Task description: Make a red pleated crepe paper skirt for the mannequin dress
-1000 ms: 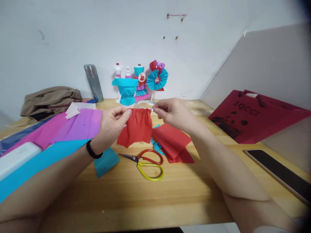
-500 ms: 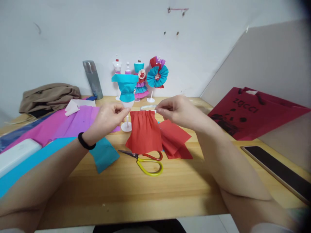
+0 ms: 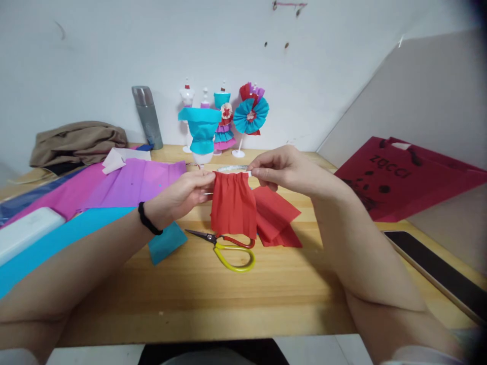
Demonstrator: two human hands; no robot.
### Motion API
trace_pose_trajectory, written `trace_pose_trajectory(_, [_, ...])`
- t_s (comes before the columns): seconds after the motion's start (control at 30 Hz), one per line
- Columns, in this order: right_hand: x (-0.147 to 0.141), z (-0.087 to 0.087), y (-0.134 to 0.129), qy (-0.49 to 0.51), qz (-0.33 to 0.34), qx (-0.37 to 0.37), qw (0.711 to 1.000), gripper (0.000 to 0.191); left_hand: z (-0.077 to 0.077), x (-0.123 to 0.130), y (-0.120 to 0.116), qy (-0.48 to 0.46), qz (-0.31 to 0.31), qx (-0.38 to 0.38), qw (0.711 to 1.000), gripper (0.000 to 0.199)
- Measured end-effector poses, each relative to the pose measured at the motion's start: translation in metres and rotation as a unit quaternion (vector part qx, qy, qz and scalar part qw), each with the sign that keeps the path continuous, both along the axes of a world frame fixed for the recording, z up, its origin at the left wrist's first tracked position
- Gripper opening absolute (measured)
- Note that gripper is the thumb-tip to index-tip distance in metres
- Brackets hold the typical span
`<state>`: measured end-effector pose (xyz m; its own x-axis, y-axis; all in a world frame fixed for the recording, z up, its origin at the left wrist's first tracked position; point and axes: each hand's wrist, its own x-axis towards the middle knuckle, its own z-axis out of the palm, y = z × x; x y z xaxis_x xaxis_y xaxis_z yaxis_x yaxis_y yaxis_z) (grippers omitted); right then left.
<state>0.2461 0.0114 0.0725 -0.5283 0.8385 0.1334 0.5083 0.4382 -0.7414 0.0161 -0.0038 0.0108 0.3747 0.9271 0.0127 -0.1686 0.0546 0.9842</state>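
Observation:
A gathered red piece (image 3: 233,205) hangs between my hands, pleated along its top edge. My left hand (image 3: 190,191) pinches its upper left corner. At the upper right corner, my right hand (image 3: 276,170) grips a small white end of a strip. Just behind the red piece stands a small white dress form wearing a turquoise top (image 3: 201,133). Scissors (image 3: 232,251) with one yellow and one red handle lie below the piece, blades pointing left. Flat red pieces (image 3: 276,215) rest on the table to the right.
Decorated dress forms (image 3: 224,121) and a grey flask (image 3: 147,117) stand by the wall. Pink, purple and turquoise sheets (image 3: 133,185), a white box (image 3: 28,233) and a brown cloth (image 3: 79,142) lie left. On the right are a red bag (image 3: 403,177) and a phone (image 3: 437,274).
My left hand has shifted right to the red piece's upper left corner, its fingers now partly behind it. The view has moved slightly, and the red piece hangs narrower at the bottom.

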Motion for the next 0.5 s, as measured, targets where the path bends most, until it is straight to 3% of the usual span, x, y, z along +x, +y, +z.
trace_pose_trajectory(0.07, [0.001,0.0,0.001,-0.003,-0.01,0.012,1.0,0.022,-0.001,-0.001,0.001,-0.043,-0.015,-0.065,0.997,0.023])
trace_pose_trajectory(0.13, [0.001,-0.001,0.001,-0.014,-0.023,0.024,0.999,0.021,0.001,-0.002,0.0,-0.052,-0.008,-0.08,0.995,0.022])
trace_pose_trajectory(0.3, [-0.003,0.0,-0.003,-0.064,-0.029,0.057,0.996,0.018,0.008,-0.003,-0.006,-0.006,-0.032,0.014,0.999,0.023])
trace_pose_trajectory(0.5, [-0.004,-0.001,-0.002,-0.097,-0.041,0.093,0.99,0.016,0.012,-0.004,-0.01,0.04,-0.008,0.044,0.998,0.035])
